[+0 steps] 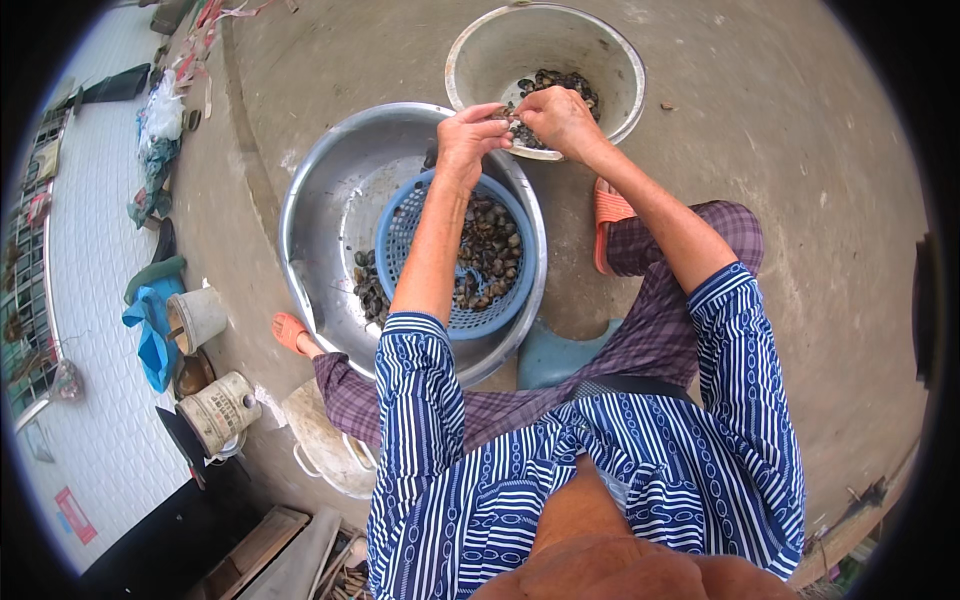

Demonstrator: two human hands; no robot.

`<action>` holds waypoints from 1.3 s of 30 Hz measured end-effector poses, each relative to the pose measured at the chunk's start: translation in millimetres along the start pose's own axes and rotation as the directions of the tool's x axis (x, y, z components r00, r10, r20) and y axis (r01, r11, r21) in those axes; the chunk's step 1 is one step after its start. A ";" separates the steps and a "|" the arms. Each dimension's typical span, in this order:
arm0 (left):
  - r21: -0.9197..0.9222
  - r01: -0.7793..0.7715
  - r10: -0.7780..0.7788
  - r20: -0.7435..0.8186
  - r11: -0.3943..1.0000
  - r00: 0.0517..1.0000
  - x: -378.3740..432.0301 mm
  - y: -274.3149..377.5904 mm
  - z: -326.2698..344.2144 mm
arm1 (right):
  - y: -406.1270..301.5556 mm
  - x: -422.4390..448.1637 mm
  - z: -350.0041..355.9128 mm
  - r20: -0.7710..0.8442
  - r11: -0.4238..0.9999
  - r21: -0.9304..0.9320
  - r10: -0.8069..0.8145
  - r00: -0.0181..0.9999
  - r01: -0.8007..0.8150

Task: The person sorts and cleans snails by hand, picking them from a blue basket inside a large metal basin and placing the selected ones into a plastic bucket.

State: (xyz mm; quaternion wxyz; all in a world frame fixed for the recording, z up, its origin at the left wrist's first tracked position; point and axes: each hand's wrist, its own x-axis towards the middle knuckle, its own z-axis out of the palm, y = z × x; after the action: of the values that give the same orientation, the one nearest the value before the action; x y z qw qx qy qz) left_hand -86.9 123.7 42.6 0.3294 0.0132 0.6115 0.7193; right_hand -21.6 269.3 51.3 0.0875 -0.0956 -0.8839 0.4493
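My left hand [463,146] pinches a small brownish shellfish [504,114] between thumb and fingers. From the other side the fingertips of my right hand [561,124] close on the same piece, seemingly at a thin bit of it; the detail is too small to tell. Both hands are over the near rim of a pale, worn basin [469,64] with dark shellfish [577,84] at its bottom. Below my left forearm, a blue plastic colander [397,225] full of shellfish [491,244] sits inside a wide metal basin [322,187]. More dark shellfish [369,289] lie beside the colander.
A blue plastic stool [555,356] shows near my legs. On the left stand a white bucket [201,316], a paint-type bucket [219,409] bearing writing, and a blue plastic bag [154,341]. A white two-handled tub [330,442] and wooden boards [259,540] lie at lower left.
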 end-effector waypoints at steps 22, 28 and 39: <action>-0.138 0.118 -0.115 0.034 0.983 0.993 8.3 -7.2 -10.9 | 10.6 0.7 9.4 -0.020 0.995 -0.092 -0.034 0.999 0.032; -0.225 0.200 -0.205 0.003 0.954 0.979 14.6 -12.8 -17.1 | 15.5 5.5 7.1 -0.219 0.999 -0.035 0.004 0.976 -0.012; 0.547 -0.027 0.442 -0.645 0.836 0.624 -92.9 -34.2 -193.3 | -44.1 -5.2 13.9 -0.003 0.991 -0.134 0.014 1.000 -0.014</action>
State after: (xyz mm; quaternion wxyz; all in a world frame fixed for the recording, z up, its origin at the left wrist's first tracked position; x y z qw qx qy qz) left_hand -80.0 -89.1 -0.8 -0.0676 -0.1191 0.8441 0.5184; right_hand -23.9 231.7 78.6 0.0785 -0.1080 -0.9112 0.3896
